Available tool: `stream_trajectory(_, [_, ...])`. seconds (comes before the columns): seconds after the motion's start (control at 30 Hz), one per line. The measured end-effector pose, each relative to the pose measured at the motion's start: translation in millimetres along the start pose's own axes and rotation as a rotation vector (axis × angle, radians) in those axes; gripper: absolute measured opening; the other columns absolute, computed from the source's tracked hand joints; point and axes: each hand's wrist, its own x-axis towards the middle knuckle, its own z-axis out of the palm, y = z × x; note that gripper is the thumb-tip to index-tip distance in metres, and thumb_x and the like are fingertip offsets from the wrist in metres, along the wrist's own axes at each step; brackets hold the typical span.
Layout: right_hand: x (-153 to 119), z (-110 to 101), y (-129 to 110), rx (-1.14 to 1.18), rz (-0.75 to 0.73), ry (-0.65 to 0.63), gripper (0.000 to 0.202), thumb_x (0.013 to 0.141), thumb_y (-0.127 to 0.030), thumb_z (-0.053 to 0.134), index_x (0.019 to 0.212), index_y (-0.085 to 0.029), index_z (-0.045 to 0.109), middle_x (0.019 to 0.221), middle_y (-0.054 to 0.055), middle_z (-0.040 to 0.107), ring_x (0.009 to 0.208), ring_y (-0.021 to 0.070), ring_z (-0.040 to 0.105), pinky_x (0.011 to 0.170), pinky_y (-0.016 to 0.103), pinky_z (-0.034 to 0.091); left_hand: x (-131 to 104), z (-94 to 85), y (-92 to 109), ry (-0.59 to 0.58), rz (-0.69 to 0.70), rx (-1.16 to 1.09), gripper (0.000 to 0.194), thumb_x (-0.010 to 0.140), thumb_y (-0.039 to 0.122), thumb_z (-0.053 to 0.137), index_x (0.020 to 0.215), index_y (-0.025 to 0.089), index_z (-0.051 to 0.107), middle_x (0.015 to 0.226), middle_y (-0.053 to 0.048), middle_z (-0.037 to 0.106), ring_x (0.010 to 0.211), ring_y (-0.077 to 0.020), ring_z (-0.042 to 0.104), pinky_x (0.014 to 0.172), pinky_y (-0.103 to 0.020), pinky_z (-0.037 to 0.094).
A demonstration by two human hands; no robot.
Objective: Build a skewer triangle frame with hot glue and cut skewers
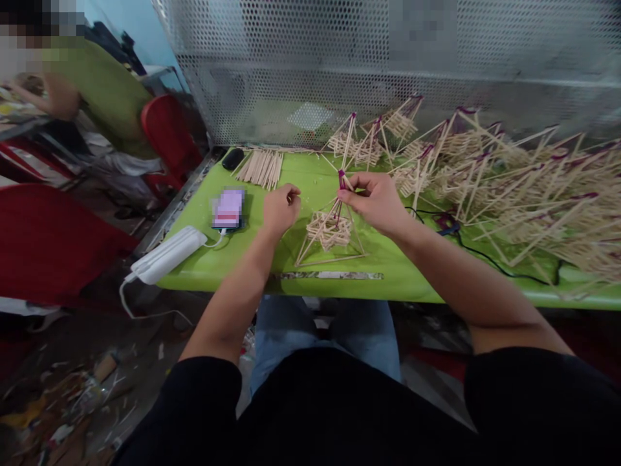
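Note:
My right hand (378, 197) is closed, its thumb and fingers pinching the purple-tied peak of a wooden-stick frame (330, 261). The frame stands on the green table (257, 262) in a pyramid shape, with a woven star-like stack of short sticks (330, 230) inside. Dark purple strands run down from the peak towards the stack. To the left of the frame, apart from it, my left hand (281, 210) hovers with its fingers curled in. Whether anything small lies between those fingers is hidden.
Many similar stick frames (524, 175) crowd the table's right side, with a black cable (490, 259) among them. Loose sticks (262, 168), a black mouse-like object (233, 158), a phone (229, 208) and a white power strip (167, 254) lie left. Perforated metal (291, 58) stands behind; a person (104, 90) sits far left.

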Motion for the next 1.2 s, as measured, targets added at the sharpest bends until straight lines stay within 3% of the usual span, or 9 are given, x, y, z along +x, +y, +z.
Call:
stream_trajectory(0.27, [-0.1,-0.2,8.9,0.015,-0.021,0.016,0.039,0.084,-0.050,0.098,0.074,-0.025,0.069,0.077,0.003,0.060,0.075,0.0200,0.052,0.060,0.036,0.039,-0.2,0.6,-0.3,-0.016,-0.020,0.014,0.022,0.094,0.016,0.066,0.103,0.023,0.085,0.088,-0.005,0.081,0.078,-0.0224,0.070,0.077,-0.035,0.049])
stream_trajectory(0.5, [0.8,-9.5,3.5,0.047,0.012,-0.075,0.022,0.086,-0.041,0.093,0.083,-0.023,0.081,0.076,0.002,0.062,0.073,0.0179,0.053,0.063,0.036,0.039,1.0,2.0,-0.7,-0.017,-0.036,0.038,0.022,0.096,0.017,0.065,0.103,0.022,0.085,0.088,-0.005,0.081,0.078,-0.0227,0.070,0.077,-0.036,0.049])
stream_trajectory(0.7, [2.4,-8.9,1.4,0.019,-0.008,-0.041,0.035,0.080,-0.048,0.100,0.077,-0.023,0.076,0.077,0.003,0.062,0.078,0.0202,0.056,0.063,0.036,0.042,1.9,1.0,2.0,-0.013,-0.042,0.058,0.022,0.095,0.016,0.065,0.101,0.023,0.085,0.087,-0.005,0.082,0.078,-0.0226,0.071,0.077,-0.036,0.050])
stream_trajectory(0.83, [2.8,-15.2,-0.6,0.003,0.038,-0.125,0.023,0.084,-0.040,0.094,0.087,-0.023,0.079,0.079,0.002,0.065,0.068,0.0161,0.050,0.058,0.035,0.039,2.1,-0.1,1.7,-0.016,-0.054,0.040,0.021,0.095,0.016,0.065,0.100,0.023,0.084,0.089,-0.005,0.083,0.079,-0.0227,0.072,0.078,-0.036,0.051])
stream_trajectory(1.0, [3.1,-22.6,-3.4,0.006,0.026,-0.189,0.022,0.083,-0.032,0.094,0.099,-0.024,0.082,0.097,0.005,0.077,0.078,0.0188,0.064,0.067,0.037,0.052,3.2,1.2,-2.0,-0.010,-0.057,0.014,0.020,0.097,0.015,0.065,0.100,0.022,0.083,0.092,-0.005,0.083,0.082,-0.0227,0.073,0.079,-0.036,0.052])
stream_trajectory(1.2, [5.2,-22.0,3.6,0.006,0.055,-0.166,0.032,0.077,-0.033,0.101,0.104,-0.024,0.085,0.096,0.006,0.082,0.085,0.0233,0.074,0.080,0.044,0.063,2.7,-0.8,1.6,-0.006,-0.066,0.008,0.020,0.096,0.015,0.065,0.100,0.022,0.083,0.093,-0.006,0.084,0.083,-0.0228,0.072,0.081,-0.036,0.052])
